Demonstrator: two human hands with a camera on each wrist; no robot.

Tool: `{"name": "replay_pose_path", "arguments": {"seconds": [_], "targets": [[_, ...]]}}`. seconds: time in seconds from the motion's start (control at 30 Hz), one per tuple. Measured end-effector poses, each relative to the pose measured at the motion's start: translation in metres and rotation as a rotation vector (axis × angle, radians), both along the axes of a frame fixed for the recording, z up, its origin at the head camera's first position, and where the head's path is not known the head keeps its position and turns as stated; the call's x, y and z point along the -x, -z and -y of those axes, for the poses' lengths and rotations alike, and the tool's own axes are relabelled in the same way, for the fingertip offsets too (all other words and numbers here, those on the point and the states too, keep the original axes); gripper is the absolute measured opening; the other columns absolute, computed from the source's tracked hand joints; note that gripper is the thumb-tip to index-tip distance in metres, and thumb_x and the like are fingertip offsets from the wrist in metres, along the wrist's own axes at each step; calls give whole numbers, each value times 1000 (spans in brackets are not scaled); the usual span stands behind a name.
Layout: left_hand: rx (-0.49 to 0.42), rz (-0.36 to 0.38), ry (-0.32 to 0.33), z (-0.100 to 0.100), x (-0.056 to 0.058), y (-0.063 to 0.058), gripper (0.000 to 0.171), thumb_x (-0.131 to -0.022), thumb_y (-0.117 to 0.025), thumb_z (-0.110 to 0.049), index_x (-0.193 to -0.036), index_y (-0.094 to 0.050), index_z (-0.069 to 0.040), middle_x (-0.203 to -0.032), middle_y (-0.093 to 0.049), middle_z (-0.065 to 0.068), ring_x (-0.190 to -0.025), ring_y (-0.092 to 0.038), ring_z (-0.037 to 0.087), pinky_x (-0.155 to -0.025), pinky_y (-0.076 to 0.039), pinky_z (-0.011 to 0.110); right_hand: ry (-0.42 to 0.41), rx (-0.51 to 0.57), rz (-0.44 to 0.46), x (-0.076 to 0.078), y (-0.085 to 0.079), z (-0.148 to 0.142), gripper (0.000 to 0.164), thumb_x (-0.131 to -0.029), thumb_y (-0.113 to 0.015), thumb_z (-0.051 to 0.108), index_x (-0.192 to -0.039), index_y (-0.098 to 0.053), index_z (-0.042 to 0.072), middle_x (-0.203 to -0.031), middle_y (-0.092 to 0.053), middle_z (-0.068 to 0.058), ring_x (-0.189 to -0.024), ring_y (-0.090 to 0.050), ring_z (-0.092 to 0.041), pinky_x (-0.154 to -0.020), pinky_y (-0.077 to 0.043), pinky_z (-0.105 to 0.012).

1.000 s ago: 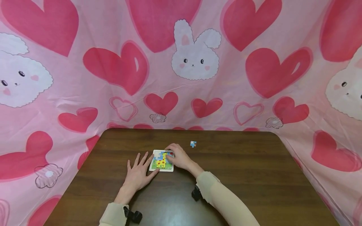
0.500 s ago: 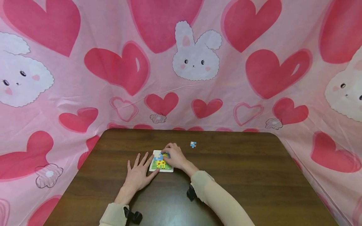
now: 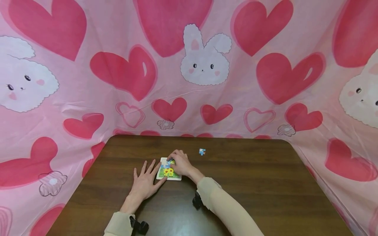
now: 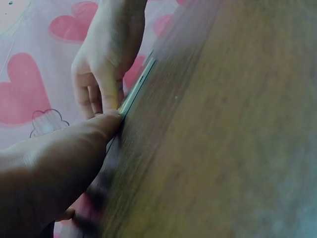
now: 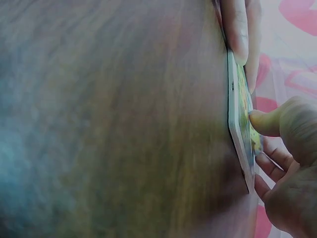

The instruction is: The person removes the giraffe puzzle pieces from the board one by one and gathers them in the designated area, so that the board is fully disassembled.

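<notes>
Item, one puzzle board (image 3: 164, 161), pale-rimmed, bearing a yellow giraffe picture (image 3: 168, 172) with red spots on green ground; lying flat on a dark wood-grain desk (image 3: 251, 183), left of the desk's centre line, between the two hands. A pale patch inside the rim at the board's upper left looks like an unfilled space. Item, left hand (image 3: 144, 183), fingers spread wide and straight, gripping nothing; index fingertip at the board's left edge, thumb at the near edge, the thumb contact confirmed by the left wrist view. This two-sided placing presumably braces the board against sliding. Item, right hand (image 3: 181, 164), narrow, thumb bent down to the picture and fingers curled in from the far side; it appears to pinch a head piece (image 3: 172, 161) near the giraffe's head. Whether that piece is seated or lifted cannot be told, the fingers covering much of it. The narrow grip suits so small and flat a part, and the approach from the right leaves the left hand's brace unhindered. Item, one loose piece (image 3: 202, 151), mostly blue and white, its print too small to read; on the desk beyond the right hand, apart from the board, probably set there to be out of the way yet within reach.
</notes>
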State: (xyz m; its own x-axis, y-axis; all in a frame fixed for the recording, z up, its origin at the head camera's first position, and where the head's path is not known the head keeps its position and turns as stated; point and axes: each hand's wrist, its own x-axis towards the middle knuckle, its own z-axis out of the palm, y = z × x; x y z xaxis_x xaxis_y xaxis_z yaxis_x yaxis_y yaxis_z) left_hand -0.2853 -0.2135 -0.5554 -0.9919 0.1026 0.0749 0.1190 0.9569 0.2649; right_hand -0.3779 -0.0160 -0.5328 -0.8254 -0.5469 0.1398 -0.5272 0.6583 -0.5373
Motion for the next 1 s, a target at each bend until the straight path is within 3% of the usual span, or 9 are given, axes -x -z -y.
{"name": "replay_pose_path", "arguments": {"seconds": [0.23, 0.57, 0.8, 1.0], "targets": [[-11, 10, -6, 0, 0, -1, 83, -103, -63, -67, -170, -44, -23, -179, -38, 15, -167, -27, 51, -123, -15, 90, 6, 48, -1, -2, 5, -1, 16, -105, -74, 12, -120, -79, 14, -130, -68, -8, -128, -56, -27, -106, -43, -45], [-20, 9, -9, 0, 0, -1, 83, -103, -62, -67, -171, -43, -23, -180, -37, 14, -168, -25, 50, -124, -13, 90, -1, 0, -160, -4, 7, -3, 33, -103, -77, 15, -136, -72, 11, -130, -72, -6, -125, -64, -26, -108, -47, -48], [-27, 6, -8, 0, 0, 0, 83, -103, -63, -66, -171, -43, -23, -180, -37, 15, -168, -25, 51, -124, -12, 90, 88, 89, -100, -6, 8, -8, 32, -98, -84, 17, -128, -79, 9, -122, -73, -9, -117, -67, -28, -96, -49, -42], [-31, 15, -7, 0, 0, 0, 83, -103, -63, -66, -171, -42, -23, -180, -36, 15, -169, -24, 51, -124, -11, 90, 85, 155, -30, -8, 9, -11, 34, -97, -83, 13, -131, -80, 11, -119, -70, -10, -108, -61, -25, -92, -44, -37]]}}
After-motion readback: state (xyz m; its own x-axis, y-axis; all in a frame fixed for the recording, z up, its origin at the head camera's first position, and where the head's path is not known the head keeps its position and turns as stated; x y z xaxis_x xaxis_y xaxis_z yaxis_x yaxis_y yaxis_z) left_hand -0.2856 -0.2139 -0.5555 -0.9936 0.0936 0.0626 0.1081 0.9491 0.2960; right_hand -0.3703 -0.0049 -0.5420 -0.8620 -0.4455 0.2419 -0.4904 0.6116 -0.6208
